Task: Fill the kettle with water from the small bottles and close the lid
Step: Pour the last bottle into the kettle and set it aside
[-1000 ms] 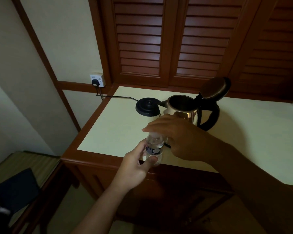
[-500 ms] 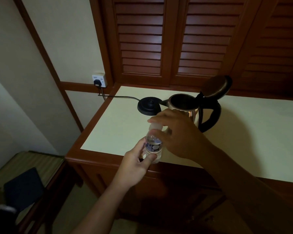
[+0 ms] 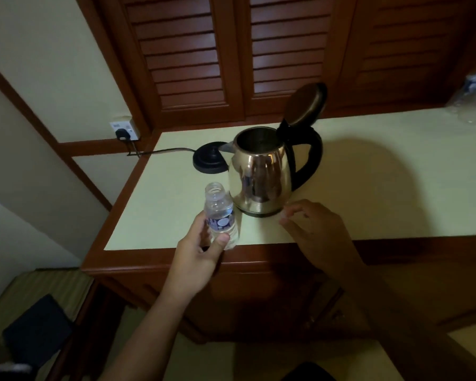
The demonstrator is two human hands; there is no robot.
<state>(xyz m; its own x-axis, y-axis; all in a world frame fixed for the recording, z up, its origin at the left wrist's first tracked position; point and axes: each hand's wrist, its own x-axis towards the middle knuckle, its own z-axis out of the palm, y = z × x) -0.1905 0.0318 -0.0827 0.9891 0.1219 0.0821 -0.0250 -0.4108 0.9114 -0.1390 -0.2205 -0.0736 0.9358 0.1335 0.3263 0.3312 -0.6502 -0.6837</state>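
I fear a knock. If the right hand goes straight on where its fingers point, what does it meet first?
Probably the foot of the steel kettle, just ahead of the right hand; depth is unclear, so it might pass in front toward the water bottle.

Kettle (image 3: 260,171) shiny gold-steel, handle and lid rim black. Base (image 3: 210,160) black. Bottle (image 3: 219,215) clear, label blue-white. Counter (image 3: 368,188) pale cream, reddish-brown trim. Shutters (image 3: 259,50) reddish-brown, slatted.

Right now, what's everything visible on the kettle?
The kettle is shiny copper-toned metal, upright on the cream countertop, off its black power base behind-left. Short spout points left; black handle is on the right; hinged lid stands open. Inside looks dark, water level unclear. The bottle in the left hand stands close by; the right hand hovers near its foot, contact unclear.
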